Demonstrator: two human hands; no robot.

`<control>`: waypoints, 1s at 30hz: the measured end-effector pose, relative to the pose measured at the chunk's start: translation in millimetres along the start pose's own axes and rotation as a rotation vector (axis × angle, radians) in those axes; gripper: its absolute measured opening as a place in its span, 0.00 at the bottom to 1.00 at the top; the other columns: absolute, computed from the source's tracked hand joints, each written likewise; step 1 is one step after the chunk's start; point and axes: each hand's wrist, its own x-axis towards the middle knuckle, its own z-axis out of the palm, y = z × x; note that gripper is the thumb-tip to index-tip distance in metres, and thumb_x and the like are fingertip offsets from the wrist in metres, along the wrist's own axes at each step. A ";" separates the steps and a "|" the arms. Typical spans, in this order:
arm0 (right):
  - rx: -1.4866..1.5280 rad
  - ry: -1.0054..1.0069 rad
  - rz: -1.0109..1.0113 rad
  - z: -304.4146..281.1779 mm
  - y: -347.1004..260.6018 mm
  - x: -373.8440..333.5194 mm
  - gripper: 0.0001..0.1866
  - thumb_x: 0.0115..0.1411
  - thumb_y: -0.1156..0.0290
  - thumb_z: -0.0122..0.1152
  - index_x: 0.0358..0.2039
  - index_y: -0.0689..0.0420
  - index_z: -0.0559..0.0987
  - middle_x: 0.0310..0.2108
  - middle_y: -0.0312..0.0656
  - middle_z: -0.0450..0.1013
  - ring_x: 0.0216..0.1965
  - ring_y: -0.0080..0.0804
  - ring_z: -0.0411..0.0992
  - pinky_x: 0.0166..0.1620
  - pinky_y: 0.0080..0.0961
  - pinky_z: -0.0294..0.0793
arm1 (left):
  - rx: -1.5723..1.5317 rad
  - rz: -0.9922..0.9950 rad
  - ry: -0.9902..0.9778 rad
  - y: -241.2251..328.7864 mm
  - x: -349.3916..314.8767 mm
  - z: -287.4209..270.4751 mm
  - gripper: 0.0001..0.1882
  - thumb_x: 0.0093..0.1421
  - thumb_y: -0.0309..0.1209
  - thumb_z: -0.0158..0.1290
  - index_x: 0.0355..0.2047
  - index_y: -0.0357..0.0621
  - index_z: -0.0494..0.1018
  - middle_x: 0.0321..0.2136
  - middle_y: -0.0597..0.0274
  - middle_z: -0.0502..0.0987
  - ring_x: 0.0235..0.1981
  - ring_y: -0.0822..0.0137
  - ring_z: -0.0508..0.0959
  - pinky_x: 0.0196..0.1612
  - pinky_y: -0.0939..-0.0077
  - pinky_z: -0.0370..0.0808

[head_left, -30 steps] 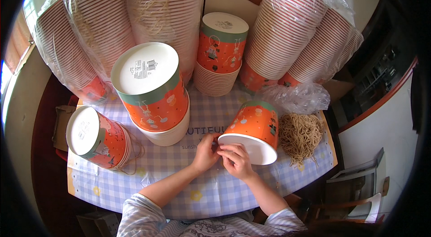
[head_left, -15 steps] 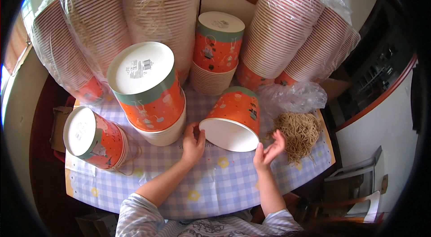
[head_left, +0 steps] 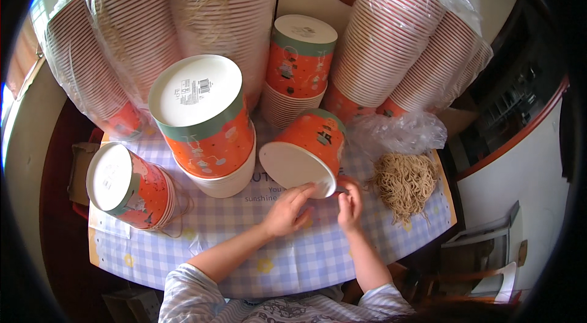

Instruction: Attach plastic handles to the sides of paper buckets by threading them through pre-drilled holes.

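Note:
An orange paper bucket with a green band is tilted on the table, its white mouth facing me. My left hand has its fingers stretched against the inside of the mouth near the lower right rim, thumb apart below. My right hand is closed at the same rim from outside. A small dark spot shows by its fingertips; I cannot make out what it is. Left of the bucket, a stack of upturned paper buckets stands close by. Right of my right hand lies a heap of tan rubber bands.
A smaller bucket stack leans at the left, a band beside it. Another upturned stack stands behind. Tall plastic-wrapped stacks line the back. Crumpled clear plastic lies behind the bands. A checked cloth covers the table.
The bucket has shifted left and turned, its mouth now facing lower left. My left hand has moved right from the left rim to the lower right rim. My right hand has closed at the rim.

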 end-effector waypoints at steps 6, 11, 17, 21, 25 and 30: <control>-0.281 -0.271 -0.255 14.4 -20.4 -1.4 0.16 0.54 0.69 0.50 0.42 0.62 0.74 0.44 0.48 0.66 0.42 0.39 0.69 0.41 0.28 0.72 | -0.234 -0.121 0.087 -0.8 -1.2 -0.6 0.23 0.47 0.22 0.54 0.46 0.40 0.65 0.39 0.53 0.72 0.41 0.54 0.72 0.44 0.66 0.68; -0.330 -0.312 -0.349 21.9 -29.5 -3.6 0.14 0.51 0.72 0.53 0.40 0.58 0.76 0.39 0.42 0.69 0.38 0.38 0.70 0.40 0.30 0.72 | -0.271 -0.142 0.173 -4.7 -6.4 1.3 0.18 0.46 0.18 0.51 0.40 0.39 0.68 0.31 0.55 0.71 0.34 0.55 0.72 0.38 0.69 0.68; -0.394 -0.140 -0.361 19.4 -25.0 -5.2 0.13 0.48 0.79 0.54 0.37 0.57 0.76 0.36 0.41 0.69 0.37 0.37 0.68 0.39 0.27 0.69 | -0.380 -0.169 0.181 2.8 -4.0 1.4 0.11 0.53 0.19 0.50 0.39 0.38 0.70 0.32 0.57 0.73 0.32 0.64 0.74 0.35 0.76 0.70; -0.424 -0.096 -0.355 18.7 -25.3 -4.0 0.15 0.47 0.82 0.53 0.37 0.56 0.77 0.37 0.41 0.68 0.38 0.37 0.67 0.40 0.28 0.68 | -0.488 -0.259 0.186 -4.5 -11.4 4.9 0.10 0.56 0.22 0.50 0.40 0.39 0.69 0.33 0.58 0.73 0.33 0.68 0.74 0.36 0.78 0.71; -0.439 -0.088 -0.371 20.1 -24.3 -4.6 0.16 0.47 0.82 0.54 0.39 0.55 0.77 0.37 0.40 0.67 0.38 0.37 0.67 0.40 0.29 0.68 | -0.604 -0.234 0.187 -5.4 -11.9 7.2 0.12 0.56 0.22 0.50 0.41 0.39 0.69 0.36 0.59 0.72 0.36 0.68 0.72 0.39 0.77 0.70; -0.460 -0.087 -0.377 20.5 -22.1 -6.9 0.20 0.46 0.82 0.57 0.41 0.52 0.76 0.36 0.39 0.66 0.37 0.38 0.66 0.39 0.29 0.68 | -0.792 -0.207 0.137 -4.5 -10.8 6.9 0.13 0.56 0.22 0.50 0.43 0.40 0.67 0.40 0.60 0.70 0.42 0.69 0.69 0.45 0.77 0.66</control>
